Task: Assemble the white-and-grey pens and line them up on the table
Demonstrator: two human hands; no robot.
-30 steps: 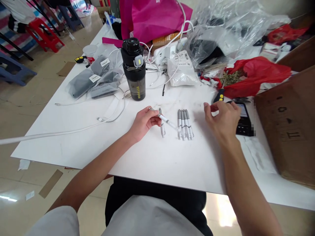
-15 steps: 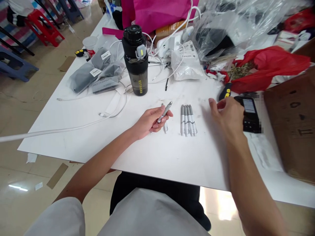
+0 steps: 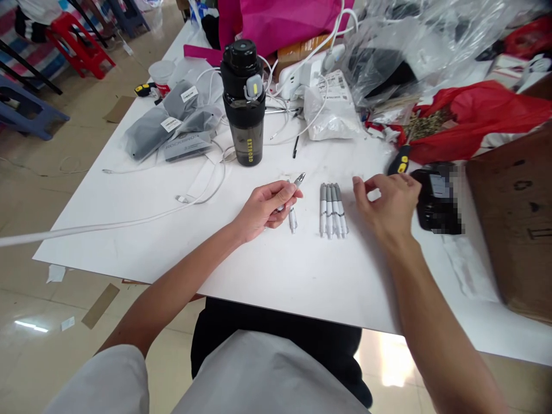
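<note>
My left hand (image 3: 265, 208) grips a slim silver-and-white pen-like marker (image 3: 297, 181) in its fingers, with the metal tip pointing up and away. Just right of that hand, a single loose marker piece (image 3: 292, 220) lies on the white table (image 3: 259, 270). A tight group of several grey-capped white markers (image 3: 333, 211) lies side by side further right. My right hand (image 3: 388, 204) hovers beside that group with curled fingers, holding nothing I can see. It is nearest the markers and a yellow-and-black screwdriver handle (image 3: 401, 160).
A black water bottle (image 3: 244, 103) stands behind my hands among white cables, grey packets and a power strip (image 3: 299, 77). A black phone (image 3: 435, 198) lies right of my right hand. Plastic bags, a red bag (image 3: 470, 118) and a cardboard box (image 3: 513, 218) crowd the far and right sides.
My left hand has turned the marker from pointing right to pointing up and away. My right hand has moved slightly left toward the marker group, and the view has shifted a little.
</note>
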